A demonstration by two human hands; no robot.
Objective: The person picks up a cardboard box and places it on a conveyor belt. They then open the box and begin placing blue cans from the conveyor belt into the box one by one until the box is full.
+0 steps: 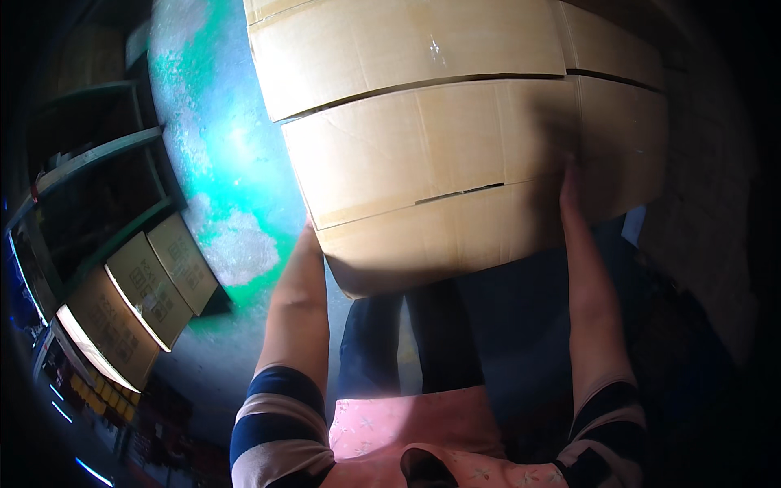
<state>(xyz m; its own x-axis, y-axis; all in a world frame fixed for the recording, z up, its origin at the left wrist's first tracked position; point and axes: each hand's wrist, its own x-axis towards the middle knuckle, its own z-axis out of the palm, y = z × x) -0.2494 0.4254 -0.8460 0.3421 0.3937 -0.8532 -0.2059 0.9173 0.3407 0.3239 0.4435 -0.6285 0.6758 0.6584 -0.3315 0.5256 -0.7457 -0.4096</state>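
Large brown cardboard boxes (399, 150) stand close together in front of me, with narrow dark gaps between them. The nearest cardboard box (431, 236) has a seam with a short dark slit along it. My left hand (310, 221) is at its left side, with the fingers hidden behind the cardboard edge. My right hand (570, 183) lies against the cardboard at the right, in deep shadow, its fingers hard to make out. Both arms reach forward, one on each side of the box.
At the left, dark shelving (106, 154) runs along the floor, with several printed cartons (150, 285) beside it. Yellow items (106, 396) sit low at the left. The floor (232, 171) is worn green and grey, brightly lit. Dim stacked shapes (700, 195) fill the right side.
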